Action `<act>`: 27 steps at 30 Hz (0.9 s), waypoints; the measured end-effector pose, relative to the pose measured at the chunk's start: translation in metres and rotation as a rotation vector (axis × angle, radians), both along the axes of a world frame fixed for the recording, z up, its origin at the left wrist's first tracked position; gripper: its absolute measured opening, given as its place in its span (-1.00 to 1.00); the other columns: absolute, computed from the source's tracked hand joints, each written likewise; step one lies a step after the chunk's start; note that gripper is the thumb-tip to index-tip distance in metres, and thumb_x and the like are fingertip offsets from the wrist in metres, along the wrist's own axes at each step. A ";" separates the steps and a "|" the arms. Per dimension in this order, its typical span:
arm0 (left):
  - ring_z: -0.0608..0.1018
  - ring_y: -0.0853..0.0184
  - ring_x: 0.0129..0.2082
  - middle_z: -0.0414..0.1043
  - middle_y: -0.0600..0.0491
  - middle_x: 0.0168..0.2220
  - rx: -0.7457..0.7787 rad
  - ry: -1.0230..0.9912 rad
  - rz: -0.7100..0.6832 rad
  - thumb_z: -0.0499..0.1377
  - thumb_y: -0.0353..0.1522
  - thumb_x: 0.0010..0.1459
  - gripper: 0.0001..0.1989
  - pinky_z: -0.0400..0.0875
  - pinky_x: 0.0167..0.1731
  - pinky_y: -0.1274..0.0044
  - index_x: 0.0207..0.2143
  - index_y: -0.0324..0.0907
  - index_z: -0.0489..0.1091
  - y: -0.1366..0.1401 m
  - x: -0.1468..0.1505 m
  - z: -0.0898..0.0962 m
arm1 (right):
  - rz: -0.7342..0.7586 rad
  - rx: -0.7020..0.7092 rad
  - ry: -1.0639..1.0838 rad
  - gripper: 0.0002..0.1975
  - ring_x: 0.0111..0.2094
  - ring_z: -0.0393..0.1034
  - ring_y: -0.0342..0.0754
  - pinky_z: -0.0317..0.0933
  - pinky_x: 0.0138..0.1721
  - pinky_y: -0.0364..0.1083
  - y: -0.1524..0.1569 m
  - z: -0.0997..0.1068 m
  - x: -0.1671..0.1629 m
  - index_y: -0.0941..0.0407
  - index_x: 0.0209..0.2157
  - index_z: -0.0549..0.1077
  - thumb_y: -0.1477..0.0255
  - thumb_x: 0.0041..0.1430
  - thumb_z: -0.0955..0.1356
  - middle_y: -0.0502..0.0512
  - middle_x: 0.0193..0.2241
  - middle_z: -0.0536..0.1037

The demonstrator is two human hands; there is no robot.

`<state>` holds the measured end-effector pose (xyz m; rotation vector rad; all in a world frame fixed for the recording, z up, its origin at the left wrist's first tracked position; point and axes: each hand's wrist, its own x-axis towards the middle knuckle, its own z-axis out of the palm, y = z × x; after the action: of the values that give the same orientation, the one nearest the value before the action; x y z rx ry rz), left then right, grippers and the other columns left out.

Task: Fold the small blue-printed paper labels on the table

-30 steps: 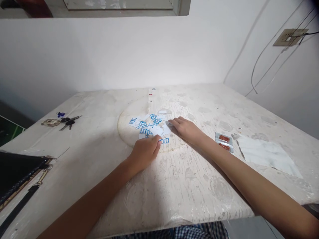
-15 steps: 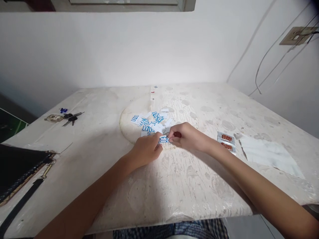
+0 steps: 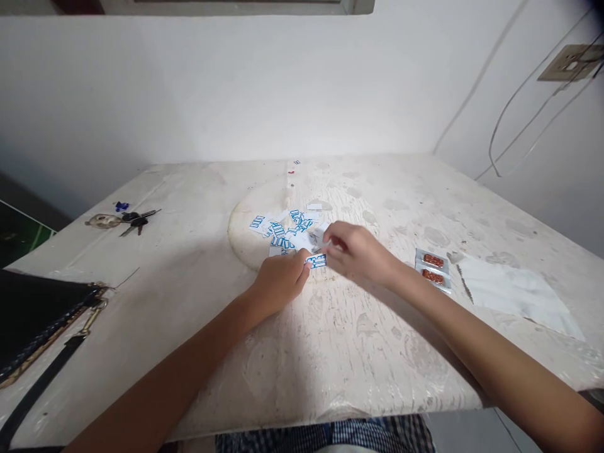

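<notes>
My left hand [image 3: 283, 274] is closed, with thumb and fingers pinching a small white paper slip [image 3: 316, 260] that has blue print. Just to the right of that slip, my right hand [image 3: 352, 248] is curled with its fingertips together. Its outline is slightly blurred, and anything between those fingertips is hidden. Beyond both hands lies a loose pile of white paper slips [image 3: 279, 231], several marked with blue shapes and others plain.
Keys [image 3: 136, 220] with a fob lie at the left, near a small blue object [image 3: 121, 206]. A black bag [image 3: 42, 321] covers the left edge. On the right are a blister pack [image 3: 433, 269] with reddish-brown contents and a white sheet [image 3: 516, 292]. A wall stands behind the table [image 3: 368, 371].
My right hand has drawn slightly up and away from the slip's right end. The left hand keeps its hold; the slip's printed face looks different. The whole view has shifted slightly.
</notes>
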<state>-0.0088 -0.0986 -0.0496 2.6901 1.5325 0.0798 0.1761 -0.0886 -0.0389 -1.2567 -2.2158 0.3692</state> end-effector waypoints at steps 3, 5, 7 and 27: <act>0.42 0.32 -0.52 0.39 0.06 -0.48 0.011 0.015 -0.013 -0.20 -0.31 0.23 -0.75 0.08 -0.56 0.53 -0.24 -0.18 0.22 0.001 0.000 0.000 | -0.098 0.088 0.004 -0.78 -0.30 0.28 -0.05 0.13 -0.30 -0.09 0.013 -0.004 0.009 0.17 -0.23 0.38 0.52 0.08 0.21 0.15 -0.31 0.43; 0.42 0.32 -0.52 0.39 0.05 -0.48 0.012 0.023 -0.023 -0.20 -0.31 0.23 -0.75 0.08 -0.56 0.53 -0.23 -0.19 0.22 0.001 0.000 0.001 | -0.065 0.101 -0.029 -0.72 -0.13 0.27 0.04 0.14 -0.15 -0.02 0.021 -0.013 0.012 0.19 -0.13 0.37 0.49 0.09 0.22 0.22 -0.19 0.43; 0.42 0.33 -0.52 0.39 0.05 -0.48 0.003 0.029 -0.025 -0.21 -0.32 0.23 -0.74 0.10 -0.55 0.53 -0.23 -0.19 0.22 0.000 0.000 0.001 | 0.005 0.077 -0.049 -0.65 -0.04 0.23 0.08 0.11 -0.06 0.04 0.028 -0.022 0.012 0.19 -0.04 0.32 0.44 0.11 0.24 0.25 -0.09 0.40; 0.46 0.29 -0.44 0.44 0.04 -0.40 0.023 -0.002 -0.055 -0.23 -0.31 0.24 -0.72 0.12 -0.50 0.52 -0.21 -0.16 0.23 0.005 -0.004 0.003 | 0.143 0.218 -0.154 -0.72 -0.22 0.21 -0.02 0.13 -0.19 -0.08 0.042 -0.028 0.011 0.20 -0.21 0.41 0.65 0.07 0.19 0.20 -0.29 0.37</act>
<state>-0.0124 -0.0933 -0.0464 2.7470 1.4647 0.0983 0.1876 -0.0466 -0.0673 -1.0450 -2.4089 0.0828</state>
